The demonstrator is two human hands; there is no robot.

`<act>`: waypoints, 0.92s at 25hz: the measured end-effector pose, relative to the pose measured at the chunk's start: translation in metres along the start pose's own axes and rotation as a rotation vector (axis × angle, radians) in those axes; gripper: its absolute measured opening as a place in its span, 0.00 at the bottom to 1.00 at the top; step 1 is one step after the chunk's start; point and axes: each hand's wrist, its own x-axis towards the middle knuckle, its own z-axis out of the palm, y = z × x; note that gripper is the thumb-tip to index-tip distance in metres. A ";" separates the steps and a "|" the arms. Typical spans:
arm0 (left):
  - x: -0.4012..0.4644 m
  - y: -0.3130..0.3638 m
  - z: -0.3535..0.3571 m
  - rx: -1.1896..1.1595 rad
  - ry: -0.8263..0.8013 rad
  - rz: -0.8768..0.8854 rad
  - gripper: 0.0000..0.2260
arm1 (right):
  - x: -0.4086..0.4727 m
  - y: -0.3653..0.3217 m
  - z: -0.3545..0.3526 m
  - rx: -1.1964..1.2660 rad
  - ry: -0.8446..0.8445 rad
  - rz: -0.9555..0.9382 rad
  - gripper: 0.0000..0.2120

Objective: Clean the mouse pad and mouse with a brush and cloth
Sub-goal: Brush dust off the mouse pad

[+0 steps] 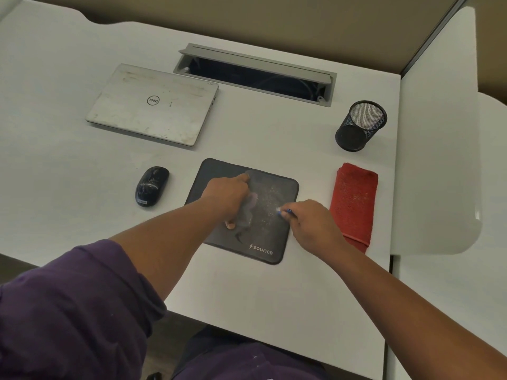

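A dark grey mouse pad [263,239] with a "sounce" logo lies on the white desk, its right half speckled with pale dust. My left hand [227,196] rests flat on the pad's left part, fingers spread, pressing it down. My right hand [310,223] sits at the pad's right edge, closed around a small brush [284,211] with a blue handle and white bristle tip that touches the dusty area. A black mouse [151,185] lies on the desk left of the pad. A folded red cloth [354,201] lies right of the pad.
A closed silver laptop [153,105] sits at the back left. Behind the pad an open cable tray [255,74] is sunk into the desk [247,297]. A black mesh pen cup [360,126] stands at the back right, near a white partition [439,133].
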 end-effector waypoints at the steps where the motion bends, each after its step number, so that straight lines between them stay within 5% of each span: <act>1: 0.001 0.000 0.000 -0.021 -0.010 -0.012 0.33 | -0.001 -0.002 0.004 0.018 -0.097 0.019 0.12; 3: 0.001 -0.001 0.001 -0.031 -0.020 -0.019 0.36 | -0.001 -0.006 0.004 0.171 -0.194 0.078 0.09; 7: 0.000 -0.002 0.001 -0.008 -0.001 0.018 0.33 | -0.001 -0.004 -0.001 0.066 0.060 0.029 0.11; 10: 0.001 -0.001 0.001 -0.019 -0.011 -0.010 0.36 | -0.005 -0.008 0.004 0.143 -0.154 0.070 0.09; 12: 0.002 0.000 0.001 -0.026 -0.014 -0.011 0.37 | -0.006 -0.012 0.005 0.251 -0.071 0.057 0.09; 14: 0.001 0.000 0.001 -0.037 -0.015 -0.013 0.36 | -0.005 -0.010 0.005 0.114 0.053 0.025 0.13; 16: 0.000 0.000 -0.001 -0.055 -0.025 -0.022 0.37 | -0.004 -0.013 0.009 0.009 -0.045 0.051 0.14; 18: -0.001 0.000 -0.001 -0.066 -0.022 -0.022 0.34 | -0.005 -0.018 0.010 0.163 -0.168 0.082 0.11; 21: -0.002 0.001 -0.002 -0.097 -0.004 -0.021 0.30 | -0.003 -0.016 0.007 0.176 0.035 0.024 0.11; 23: -0.004 0.001 -0.004 -0.060 0.002 -0.013 0.29 | -0.001 -0.016 0.009 0.047 -0.015 0.016 0.12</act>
